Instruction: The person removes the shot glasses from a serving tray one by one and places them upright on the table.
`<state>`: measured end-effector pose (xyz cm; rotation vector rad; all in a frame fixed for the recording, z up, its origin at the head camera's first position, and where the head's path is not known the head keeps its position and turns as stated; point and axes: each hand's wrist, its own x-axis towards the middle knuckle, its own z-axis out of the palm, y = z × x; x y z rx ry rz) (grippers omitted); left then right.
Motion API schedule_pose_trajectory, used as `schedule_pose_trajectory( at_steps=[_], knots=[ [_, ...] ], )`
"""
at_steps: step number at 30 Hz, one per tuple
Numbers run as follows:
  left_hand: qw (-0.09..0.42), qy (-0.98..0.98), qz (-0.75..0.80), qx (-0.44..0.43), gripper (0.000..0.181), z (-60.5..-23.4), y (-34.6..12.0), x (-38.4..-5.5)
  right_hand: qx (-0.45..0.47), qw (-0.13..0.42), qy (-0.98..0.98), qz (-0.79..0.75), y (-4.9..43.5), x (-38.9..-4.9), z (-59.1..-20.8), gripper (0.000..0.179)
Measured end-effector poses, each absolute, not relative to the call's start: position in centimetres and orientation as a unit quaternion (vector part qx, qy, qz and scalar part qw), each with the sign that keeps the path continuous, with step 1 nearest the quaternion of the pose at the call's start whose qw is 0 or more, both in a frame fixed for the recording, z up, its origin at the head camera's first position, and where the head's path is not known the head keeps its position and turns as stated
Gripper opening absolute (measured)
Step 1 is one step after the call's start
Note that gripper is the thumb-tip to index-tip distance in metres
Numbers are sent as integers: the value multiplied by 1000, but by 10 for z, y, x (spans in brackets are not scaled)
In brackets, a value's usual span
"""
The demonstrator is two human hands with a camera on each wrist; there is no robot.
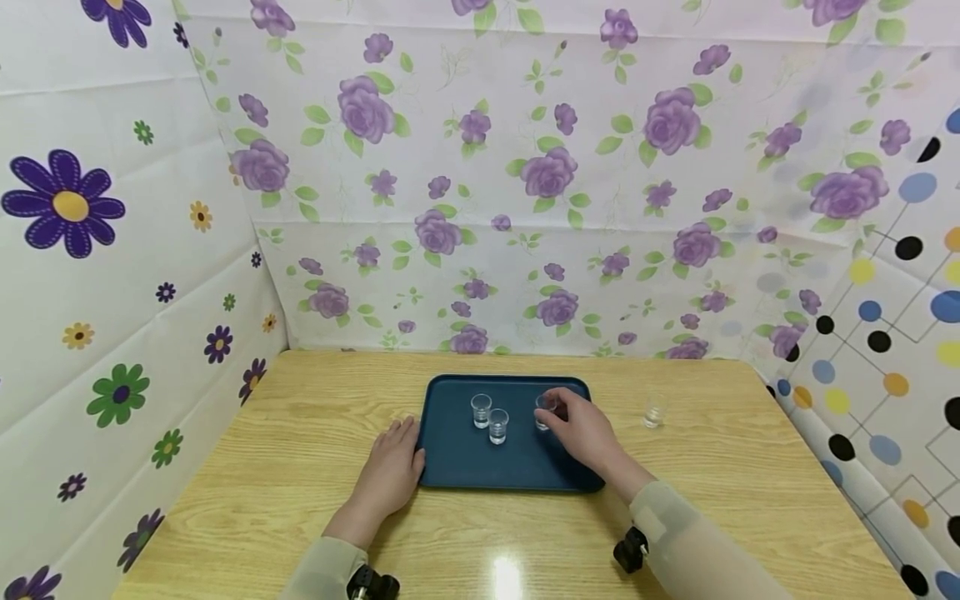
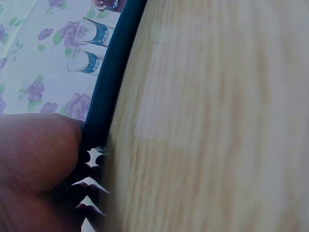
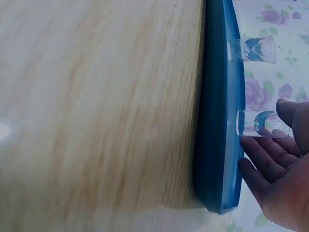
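A dark blue tray (image 1: 510,474) lies on the table with two clear shot glasses upright near its middle: a rear shot glass (image 1: 481,412) and a front shot glass (image 1: 498,427). Over the tray's right half, my right hand (image 1: 583,430) pinches a third shot glass (image 3: 251,123) near its rim between thumb and fingers. In the right wrist view that glass's base is close to the tray's surface. My left hand (image 1: 391,467) rests flat at the tray's left edge, fingers extended on the wood and thumb against the rim.
Another clear shot glass (image 1: 653,414) stands on the wooden table (image 1: 300,433), right of the tray. Floral cloth (image 1: 480,167) hangs behind the table, with patterned cloths at the left and right. Each wrist wears a small black device.
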<state>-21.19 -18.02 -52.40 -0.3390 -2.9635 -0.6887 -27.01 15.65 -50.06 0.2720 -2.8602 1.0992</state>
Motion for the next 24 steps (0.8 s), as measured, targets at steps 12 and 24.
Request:
schedule_pose_trajectory(
  at_steps=[12, 24],
  knots=[
    [36, -969, -220, -111, 54, -524, -180, -212, 89, 31, -929, 357, 183, -255, -490, 38],
    [33, -968, -221, -110, 54, -523, -180, -212, 87, 35, -924, 369, 216, -239, -484, 36]
  ],
)
